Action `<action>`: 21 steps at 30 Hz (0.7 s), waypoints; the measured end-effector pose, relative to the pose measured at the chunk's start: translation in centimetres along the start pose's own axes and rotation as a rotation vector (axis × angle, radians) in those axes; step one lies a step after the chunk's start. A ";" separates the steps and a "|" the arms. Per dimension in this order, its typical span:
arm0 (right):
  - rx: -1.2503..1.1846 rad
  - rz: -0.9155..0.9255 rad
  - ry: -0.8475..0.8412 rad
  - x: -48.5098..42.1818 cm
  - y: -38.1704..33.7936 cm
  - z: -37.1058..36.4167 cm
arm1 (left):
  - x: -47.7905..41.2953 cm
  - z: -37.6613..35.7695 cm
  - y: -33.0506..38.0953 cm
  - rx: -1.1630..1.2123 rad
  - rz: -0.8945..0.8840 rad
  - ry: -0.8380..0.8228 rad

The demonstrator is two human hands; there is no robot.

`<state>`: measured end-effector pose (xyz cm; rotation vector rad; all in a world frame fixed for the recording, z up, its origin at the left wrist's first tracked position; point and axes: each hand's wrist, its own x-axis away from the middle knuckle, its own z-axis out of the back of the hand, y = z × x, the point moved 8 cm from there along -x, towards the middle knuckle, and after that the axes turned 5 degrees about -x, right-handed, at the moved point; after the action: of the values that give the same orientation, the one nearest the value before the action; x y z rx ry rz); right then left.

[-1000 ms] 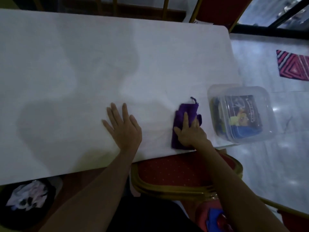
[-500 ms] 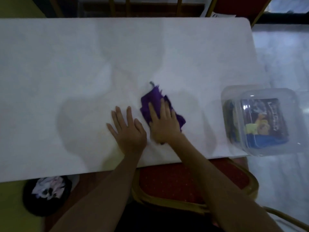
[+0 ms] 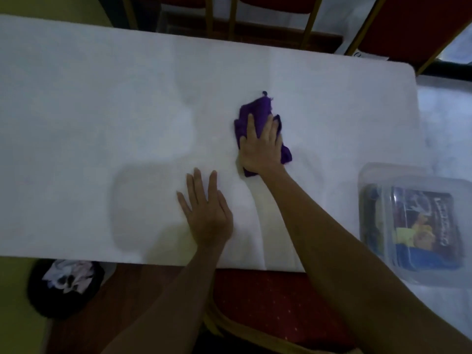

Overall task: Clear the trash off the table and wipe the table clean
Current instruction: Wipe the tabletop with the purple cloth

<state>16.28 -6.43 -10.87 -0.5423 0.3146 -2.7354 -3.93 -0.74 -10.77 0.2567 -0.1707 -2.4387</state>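
A crumpled purple cloth lies on the white table, right of its middle. My right hand presses flat on the cloth, fingers spread over it. My left hand rests palm down on the bare tabletop near the front edge, fingers apart, holding nothing. A black bin with crumpled white trash in it stands on the floor below the table's front edge, at the left.
A clear plastic lidded box with colourful packets inside sits by the table's right end. A red chair with a gold frame stands under me. More red chairs stand beyond the far edge.
My right hand has slid the cloth from near the front right edge leftwards and then farther away, toward the table's middle. The left hand has stayed flat in place.
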 end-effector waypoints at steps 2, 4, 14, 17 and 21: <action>0.010 0.143 -0.022 0.3 -4.2 -1.2 | 0.0 -0.5 -0.1 -0.016 0.007 -0.038; -0.002 0.285 -0.045 2.8 -6.9 -2.6 | 0.0 -0.9 -0.5 -0.016 0.003 -0.067; -0.089 0.103 0.039 10.4 5.5 -0.9 | 0.1 0.1 -0.6 0.072 0.036 -0.099; -0.117 -0.027 -0.035 14.2 5.9 -1.8 | 0.2 0.1 -0.8 0.103 0.024 -0.121; 0.002 0.153 -0.259 19.5 3.2 -4.3 | -0.1 0.4 -0.4 0.209 0.148 -0.195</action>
<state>-1.57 -15.77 -9.18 -0.8257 0.2754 -2.4823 -4.17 -0.38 -10.42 0.0933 -0.5137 -2.2965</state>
